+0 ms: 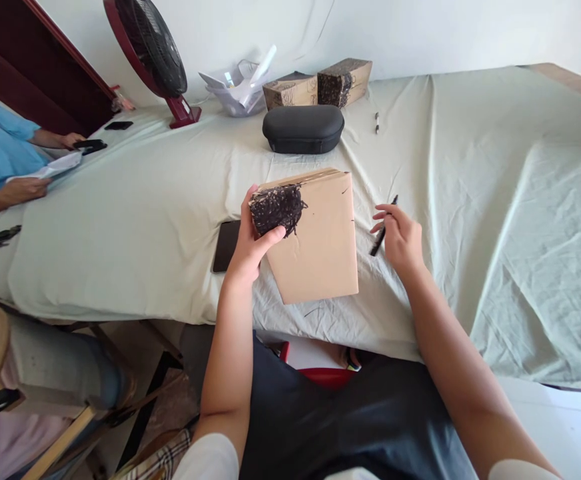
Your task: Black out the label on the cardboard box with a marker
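Note:
A brown cardboard box [323, 243] is tilted above the near part of the cloth-covered table. Dense black scribble covers its upper left corner, and a few small marks show near its right edge. My left hand [253, 243] grips that scribbled corner, thumb on the front face and fingers around the left side. To the right of the box, my right hand [401, 235] holds a black marker [379, 240] between its fingers, apart from the cardboard. Partly hidden behind my left hand lies a dark phone [225, 247].
A black hard case [303, 129] lies beyond the box. Behind it stand two scribbled cardboard boxes [346, 81] and a plastic basket [240, 100]. A fan [153, 53] stands at the back left. A small pen [377, 123] lies right of the case. A person in blue [0, 140] holds papers at left.

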Demonstrator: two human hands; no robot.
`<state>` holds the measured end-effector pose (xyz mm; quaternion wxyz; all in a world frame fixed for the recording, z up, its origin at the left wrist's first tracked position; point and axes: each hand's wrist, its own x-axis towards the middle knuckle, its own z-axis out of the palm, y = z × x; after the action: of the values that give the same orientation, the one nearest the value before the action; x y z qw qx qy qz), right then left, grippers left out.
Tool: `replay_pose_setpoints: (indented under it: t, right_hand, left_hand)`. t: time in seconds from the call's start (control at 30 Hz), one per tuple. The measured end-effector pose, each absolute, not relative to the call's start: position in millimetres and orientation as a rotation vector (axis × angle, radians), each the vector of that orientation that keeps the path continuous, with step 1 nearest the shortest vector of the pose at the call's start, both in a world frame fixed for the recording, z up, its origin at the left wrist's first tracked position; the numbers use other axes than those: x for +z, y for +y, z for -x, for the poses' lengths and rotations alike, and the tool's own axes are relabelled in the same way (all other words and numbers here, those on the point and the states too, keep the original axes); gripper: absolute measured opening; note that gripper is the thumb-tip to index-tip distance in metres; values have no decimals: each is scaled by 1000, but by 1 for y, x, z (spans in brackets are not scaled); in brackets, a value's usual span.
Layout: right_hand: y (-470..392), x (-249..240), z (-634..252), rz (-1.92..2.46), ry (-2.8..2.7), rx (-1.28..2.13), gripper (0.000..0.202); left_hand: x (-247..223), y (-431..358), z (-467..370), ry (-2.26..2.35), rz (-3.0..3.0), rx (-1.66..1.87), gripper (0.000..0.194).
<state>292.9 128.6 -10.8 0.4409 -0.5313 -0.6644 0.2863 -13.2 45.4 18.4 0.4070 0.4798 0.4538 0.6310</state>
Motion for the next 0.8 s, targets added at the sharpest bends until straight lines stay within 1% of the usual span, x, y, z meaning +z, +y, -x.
replay_pose_setpoints:
  t: [0.07, 0.1, 0.2, 0.3, 0.33, 0.37, 0.47, 0.53, 0.63, 0.8]
  right_hand:
    - [128, -9, -290, 1147, -1451, 919, 23]
    - [128, -8, -289, 1082, -1372, 1001, 22]
    - [125, 5, -286, 979, -1239, 1131, 37]
    - [110, 38, -281, 837, -1296, 1170, 42]
    - [102, 52, -277, 755, -1328, 1132, 46]
    - [94, 67, -272, 689, -1391, 1082, 43]
    - [77, 105, -246, 520, -1517, 909, 21]
    - [76, 121, -224, 481, -1555, 818, 17]
    - [91, 128, -195, 491, -1685, 710, 20]
    - [119, 109, -176, 529, -1778, 635, 20]
  left_hand:
    - [20, 45, 12, 1143, -1202, 1576, 117]
    - [20, 44, 11, 1147, -1191, 1569, 117]
    - [20, 42, 8, 1184, -1122, 1567, 118]
    - [19, 40, 4, 1254, -1067, 1582, 115]
    - [18, 40, 3, 1273, -1062, 1587, 115]
    - [17, 40, 3, 1286, -1061, 1592, 116]
    - [15, 41, 2, 1294, -1077, 1593, 116]
    - [15, 41, 3, 1293, -1083, 1575, 115]
    - [16, 41, 3, 1297, -1074, 1559, 113]
    - [20, 39, -4, 1329, -998, 1593, 118]
